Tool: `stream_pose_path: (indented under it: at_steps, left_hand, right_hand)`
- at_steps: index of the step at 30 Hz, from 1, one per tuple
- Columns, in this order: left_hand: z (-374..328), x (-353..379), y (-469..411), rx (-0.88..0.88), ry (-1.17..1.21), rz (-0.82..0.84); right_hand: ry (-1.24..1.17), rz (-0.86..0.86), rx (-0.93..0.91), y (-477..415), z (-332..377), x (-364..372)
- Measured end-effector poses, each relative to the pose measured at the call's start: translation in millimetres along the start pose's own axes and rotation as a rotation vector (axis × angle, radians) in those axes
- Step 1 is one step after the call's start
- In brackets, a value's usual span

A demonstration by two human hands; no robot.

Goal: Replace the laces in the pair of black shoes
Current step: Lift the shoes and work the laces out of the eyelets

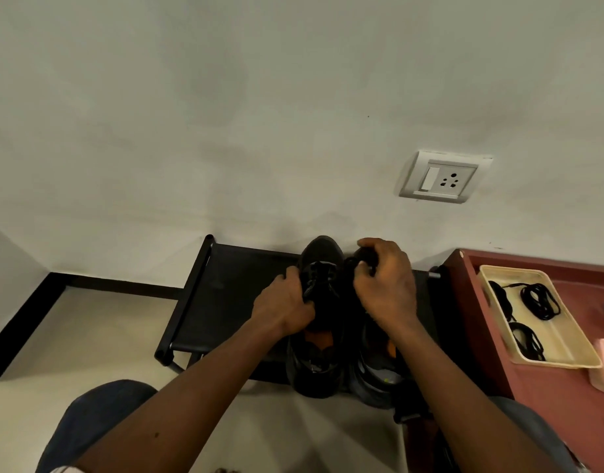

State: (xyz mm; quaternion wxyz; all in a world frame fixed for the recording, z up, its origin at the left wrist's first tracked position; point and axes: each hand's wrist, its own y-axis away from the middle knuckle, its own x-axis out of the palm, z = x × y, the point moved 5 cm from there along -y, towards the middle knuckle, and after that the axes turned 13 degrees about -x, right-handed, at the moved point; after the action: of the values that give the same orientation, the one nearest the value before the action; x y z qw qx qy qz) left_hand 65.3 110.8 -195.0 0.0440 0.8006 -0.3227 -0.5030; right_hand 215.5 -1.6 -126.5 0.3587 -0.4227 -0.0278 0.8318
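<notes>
Our left hand (287, 303) grips the left shoe (316, 373), our right hand (387, 288) the right shoe (375, 377); we should ease the laces (319, 278) out evenly.

The black shoes (316, 377) stand side by side on a rack (225, 285), toes away.

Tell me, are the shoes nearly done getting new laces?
Barely started. Nothing looks finished: the coiled black laces sit in the tray. Right now the left hand grips the left shoe at its lacing, and the right hand holds the right shoe. Both shoes need relacing.
</notes>
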Motion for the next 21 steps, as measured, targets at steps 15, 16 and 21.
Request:
stream_pose_path:
  at_steps: [15,16,21]
  left_hand:
    - [-8,0,1,0.066,0.026,-0.087]
    - [-9,2,1,0.061,0.018,-0.098]
    - [-10,12,1,0.039,-0.017,-0.122]
  right_hand:
    - [0.309,0.337,-0.217,11,17,46]
    - [0.275,0.323,-0.189,10,15,44]
    - [0.016,0.287,0.026,7,-2,41]
